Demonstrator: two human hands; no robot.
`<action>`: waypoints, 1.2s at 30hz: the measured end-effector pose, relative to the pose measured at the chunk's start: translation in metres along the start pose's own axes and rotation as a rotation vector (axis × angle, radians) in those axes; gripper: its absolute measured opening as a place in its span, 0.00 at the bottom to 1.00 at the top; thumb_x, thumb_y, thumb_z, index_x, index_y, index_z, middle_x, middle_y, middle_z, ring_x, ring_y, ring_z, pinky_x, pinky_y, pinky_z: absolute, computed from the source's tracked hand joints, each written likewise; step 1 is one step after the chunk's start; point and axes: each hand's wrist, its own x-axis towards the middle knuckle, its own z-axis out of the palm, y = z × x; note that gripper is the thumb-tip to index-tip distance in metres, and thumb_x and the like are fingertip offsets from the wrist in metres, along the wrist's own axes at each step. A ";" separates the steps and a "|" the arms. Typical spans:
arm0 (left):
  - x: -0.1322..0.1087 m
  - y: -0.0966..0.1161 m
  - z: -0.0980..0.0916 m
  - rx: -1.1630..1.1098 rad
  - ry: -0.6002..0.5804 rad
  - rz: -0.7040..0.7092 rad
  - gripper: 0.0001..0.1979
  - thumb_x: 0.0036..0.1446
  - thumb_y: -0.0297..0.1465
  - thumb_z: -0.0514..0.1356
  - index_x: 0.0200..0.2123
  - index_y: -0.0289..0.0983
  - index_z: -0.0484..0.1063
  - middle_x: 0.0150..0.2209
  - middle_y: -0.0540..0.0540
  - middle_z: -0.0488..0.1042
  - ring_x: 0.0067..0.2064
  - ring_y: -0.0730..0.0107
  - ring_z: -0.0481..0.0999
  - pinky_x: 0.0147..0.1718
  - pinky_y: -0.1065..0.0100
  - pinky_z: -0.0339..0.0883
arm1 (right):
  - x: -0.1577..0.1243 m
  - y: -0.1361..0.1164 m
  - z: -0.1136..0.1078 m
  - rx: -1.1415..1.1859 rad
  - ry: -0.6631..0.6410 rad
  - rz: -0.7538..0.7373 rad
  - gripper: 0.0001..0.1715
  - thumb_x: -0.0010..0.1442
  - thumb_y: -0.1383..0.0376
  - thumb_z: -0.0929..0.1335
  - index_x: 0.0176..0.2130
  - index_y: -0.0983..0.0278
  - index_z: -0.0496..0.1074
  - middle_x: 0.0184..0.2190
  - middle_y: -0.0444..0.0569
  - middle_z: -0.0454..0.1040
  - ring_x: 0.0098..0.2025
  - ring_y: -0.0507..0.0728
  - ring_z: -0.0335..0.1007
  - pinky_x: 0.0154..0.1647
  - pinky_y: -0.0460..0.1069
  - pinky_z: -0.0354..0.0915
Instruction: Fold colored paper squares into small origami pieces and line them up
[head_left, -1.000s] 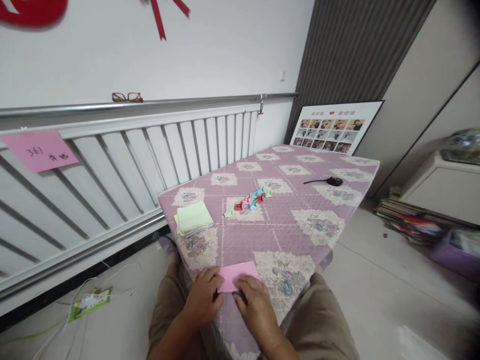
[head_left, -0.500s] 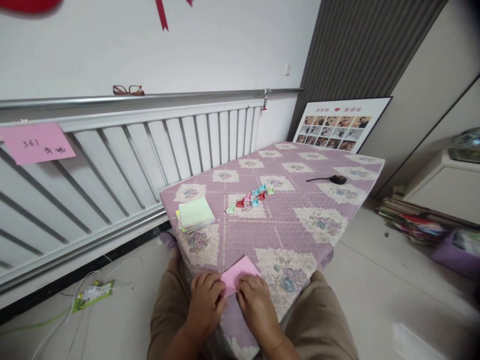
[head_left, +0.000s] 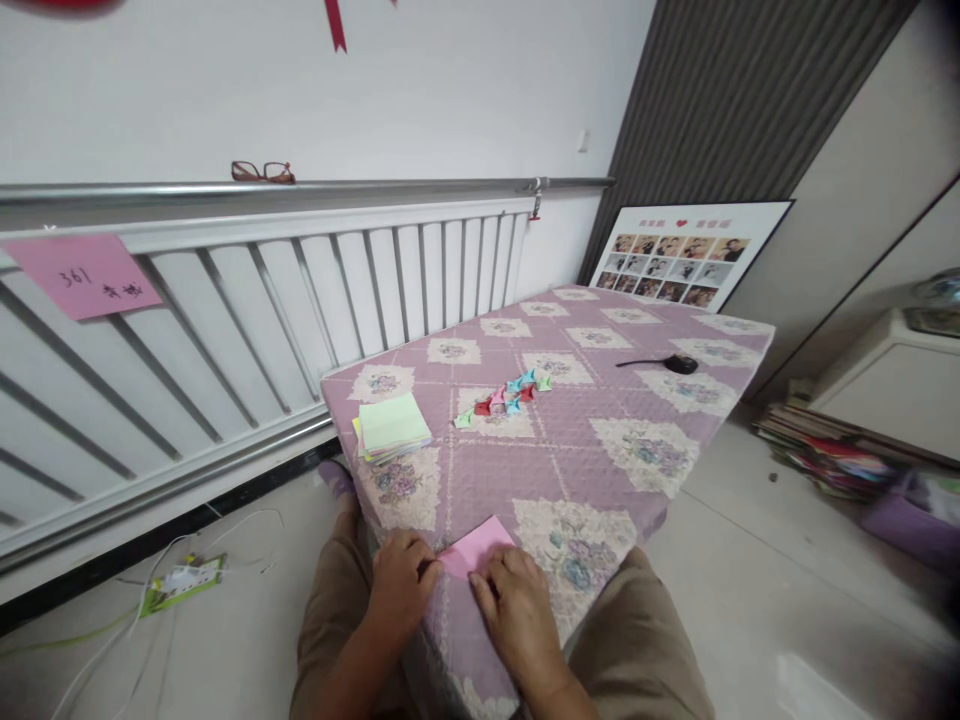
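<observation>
A pink sheet of paper (head_left: 480, 545) lies at the near corner of the table, between my two hands. My left hand (head_left: 405, 578) has its curled fingers closed at the left corner of the paper. On the paper's right and near edge rests my right hand (head_left: 517, 605), thumb and fingers pressed together on it. Several small folded paper pieces (head_left: 498, 397) in red, blue, pink and green sit in a group further up the table. To their left is a stack of coloured square paper (head_left: 393, 424), light green on top.
The table (head_left: 502, 475) wears a purple flowered cloth. A black object with a strap (head_left: 680, 364) lies at its right. Behind stand a white radiator (head_left: 390, 280) and a photo board (head_left: 682, 255). Glasses (head_left: 262, 173) rest on the pipe; a power strip (head_left: 184, 585) is on the floor.
My left hand has shifted slightly left, to the paper's corner, and more of the paper's near edge is covered or folded. The camera view has moved a little.
</observation>
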 end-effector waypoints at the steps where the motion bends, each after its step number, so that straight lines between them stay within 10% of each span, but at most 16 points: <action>1: 0.002 0.000 -0.001 0.009 -0.016 -0.017 0.07 0.56 0.33 0.58 0.28 0.39 0.73 0.37 0.47 0.72 0.43 0.63 0.68 0.45 0.62 0.58 | 0.000 0.000 0.001 -0.012 0.001 0.007 0.08 0.60 0.64 0.66 0.29 0.61 0.70 0.35 0.50 0.70 0.40 0.59 0.65 0.41 0.53 0.58; 36: 0.005 0.023 -0.007 0.237 -0.056 0.013 0.08 0.61 0.29 0.53 0.38 0.38 0.72 0.40 0.45 0.71 0.45 0.58 0.66 0.45 0.59 0.55 | 0.011 -0.004 0.007 -0.085 0.048 0.122 0.06 0.53 0.65 0.71 0.29 0.60 0.68 0.33 0.48 0.70 0.40 0.61 0.63 0.40 0.53 0.54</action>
